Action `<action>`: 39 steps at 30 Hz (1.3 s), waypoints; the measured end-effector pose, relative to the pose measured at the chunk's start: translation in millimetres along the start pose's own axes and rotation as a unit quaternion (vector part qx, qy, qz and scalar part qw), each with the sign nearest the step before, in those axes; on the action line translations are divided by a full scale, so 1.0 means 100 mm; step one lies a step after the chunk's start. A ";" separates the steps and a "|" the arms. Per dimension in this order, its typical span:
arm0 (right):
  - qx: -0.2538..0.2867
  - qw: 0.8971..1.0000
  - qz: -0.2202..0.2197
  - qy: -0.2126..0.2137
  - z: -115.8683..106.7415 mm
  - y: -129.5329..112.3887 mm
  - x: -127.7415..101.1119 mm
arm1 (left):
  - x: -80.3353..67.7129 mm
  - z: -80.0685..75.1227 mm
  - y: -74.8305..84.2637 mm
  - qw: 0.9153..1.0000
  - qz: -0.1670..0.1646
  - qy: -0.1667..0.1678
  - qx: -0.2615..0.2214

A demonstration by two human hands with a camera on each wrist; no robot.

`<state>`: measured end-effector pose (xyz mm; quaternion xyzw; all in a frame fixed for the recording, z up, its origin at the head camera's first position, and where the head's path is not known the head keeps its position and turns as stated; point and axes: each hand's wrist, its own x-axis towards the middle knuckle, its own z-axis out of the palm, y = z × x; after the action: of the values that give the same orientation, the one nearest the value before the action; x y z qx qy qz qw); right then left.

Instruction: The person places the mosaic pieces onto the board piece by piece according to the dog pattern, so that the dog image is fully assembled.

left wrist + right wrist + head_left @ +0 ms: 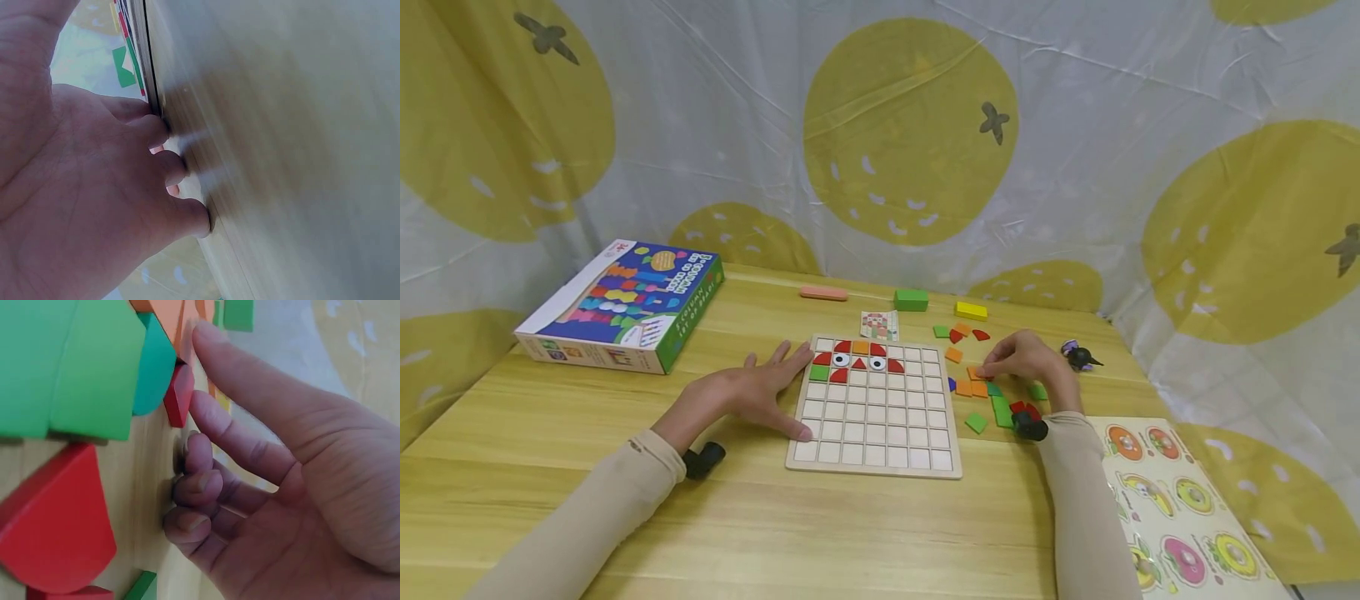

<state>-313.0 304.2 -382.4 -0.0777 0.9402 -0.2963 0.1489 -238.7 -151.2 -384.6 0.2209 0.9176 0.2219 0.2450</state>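
Behind your wooden table [550,467] hangs a white cloth backdrop [1112,100] printed with large yellow fruit shapes.

Centre of table: a wooden grid board [880,417] lies flat. Its top rows carry a few pieces: red curved and triangular pieces, an orange square, a green square and two round eye pieces. The rest of the cells show bare.

Your left hand [760,392] lies flat on the table with fingers spread wide and straight. The fingertips [187,215] press against the board's left edge, and the thumb rests beside the lower left corner. It holds nothing.

Your right hand [1026,360] sits to the right of the board, over the scatter of loose pieces. The head view shows thumb and forefinger closed on an orange tile [976,372] just off the board's right edge. The right wrist view shows the forefinger [250,381] stretched out to the orange tile's edge [178,322], with the other fingers curled on the table. Whether the tile is lifted you cannot tell.

Around that hand lie green pieces [1000,410], red pieces [1024,407], more orange tiles [972,388] and a teal piece [153,372].

Far side of table: a pink block [823,292], a green block [911,300], a yellow block [971,311] and a small pattern card [879,325]. The colourful game box [625,304] lies at the left. A small black and purple figure [1079,356] stands near the right edge. A puzzle board with round animal pictures [1180,508] lies at lower right.
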 end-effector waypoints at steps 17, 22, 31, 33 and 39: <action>0.007 0.999 -0.044 -0.016 0.03 0.00 0.02 | 0.00 0.01 -0.01 1.000 0.000 0.001 -0.001; -0.001 1.000 -0.021 -0.008 -0.06 0.07 -0.05 | -0.01 0.01 0.00 1.000 0.000 0.002 0.001; -0.018 1.000 -0.016 -0.016 -0.05 0.05 -0.02 | -0.01 -0.01 0.02 1.000 0.002 0.002 0.000; -0.016 0.999 -0.025 -0.014 -0.03 0.03 0.00 | -0.01 -0.01 0.02 1.000 0.002 0.002 0.000; 0.025 0.997 -0.069 0.028 0.09 -0.14 0.06 | 0.00 0.00 0.01 1.000 0.003 0.003 0.001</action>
<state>-315.2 286.2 -382.7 -0.1301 0.9288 -0.3311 0.1037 -238.4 -150.3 -384.0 0.2231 0.9179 0.2218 0.2417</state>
